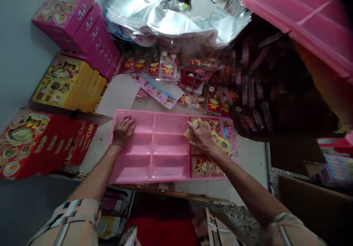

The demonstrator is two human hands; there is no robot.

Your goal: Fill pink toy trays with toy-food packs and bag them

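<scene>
A pink plastic tray [153, 143] with several compartments lies across the table before me. My left hand [123, 130] rests on its left side, fingers apart over the upper left compartment. At the tray's right column, my right hand [202, 134] is closed on a yellow printed box [222, 143], which lies aslant and is partly hidden by the hand. A red printed box [202, 166] sits in the lower right compartment, and red print also shows in the upper right one. Along the tray's right end runs a blue and pink printed strip [228, 128].
Stacks of magenta boxes [91, 36], yellow boxes [79, 88] and red boxes [52, 143] stand at left. Clear plastic bags [176, 21] lie at the back, before several small bagged red packs [168, 69]. Pink trays [303, 14] overhang a dark box at right.
</scene>
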